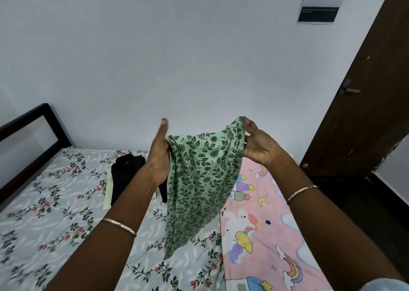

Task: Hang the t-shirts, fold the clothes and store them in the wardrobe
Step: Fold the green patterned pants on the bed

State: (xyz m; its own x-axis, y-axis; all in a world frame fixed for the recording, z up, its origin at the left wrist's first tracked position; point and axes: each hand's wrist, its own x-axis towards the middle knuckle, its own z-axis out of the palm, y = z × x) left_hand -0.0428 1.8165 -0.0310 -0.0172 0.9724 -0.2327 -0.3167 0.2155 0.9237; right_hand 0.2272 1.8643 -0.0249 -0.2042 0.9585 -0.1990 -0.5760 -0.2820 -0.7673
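Hanging above the bed, one green floral garment (199,180) sits at the centre of the view, its lower end trailing down toward 6 o'clock over the floral bedsheet (55,202). The right hand (257,144) pinches the garment's top corner between thumb and curled fingers. The left hand (158,155) meets the opposite top edge with its thumb standing straight up. Its other fingers are behind the cloth and blurred, so I cannot tell whether they grip. Each wrist wears one bangle, the left bangle (119,224) and the right bangle (302,193).

At 1 o'clock a notice (321,0) is stuck to the wall, cut off by the frame's top edge, with print too small to read. One brown door (365,91) with a lever handle (352,90) fills 3 o'clock.

At 9 o'clock of the garment lies a pile of black clothes (126,173) on one pale yellow cloth (108,193), partly hidden by the left forearm; the number of pieces is unclear. One pink unicorn sheet (265,213) spreads toward 5 o'clock.
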